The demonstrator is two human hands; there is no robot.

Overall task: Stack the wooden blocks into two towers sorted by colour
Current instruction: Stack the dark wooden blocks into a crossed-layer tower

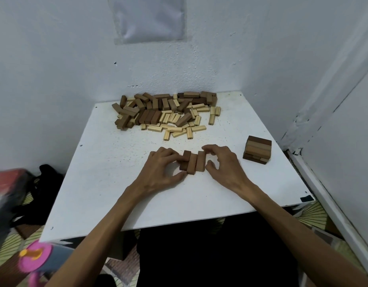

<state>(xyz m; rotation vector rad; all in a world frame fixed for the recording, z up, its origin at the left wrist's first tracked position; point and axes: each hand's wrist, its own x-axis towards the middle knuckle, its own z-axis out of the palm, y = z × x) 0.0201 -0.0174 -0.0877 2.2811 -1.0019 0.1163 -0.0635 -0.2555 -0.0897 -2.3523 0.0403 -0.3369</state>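
Dark-brown blocks [192, 163], three abreast, ends uneven

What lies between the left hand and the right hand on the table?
Three dark brown blocks, side by side on the white table; the left hand and the right hand grip them from either side. The head view shows this.

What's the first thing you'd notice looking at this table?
The big jumbled pile of dark and pale wooden blocks at the table's far edge grabs you first. In the middle, the left hand holds a row of three dark blocks while the right hand curls at its other side. A small dark tower stands to the right.
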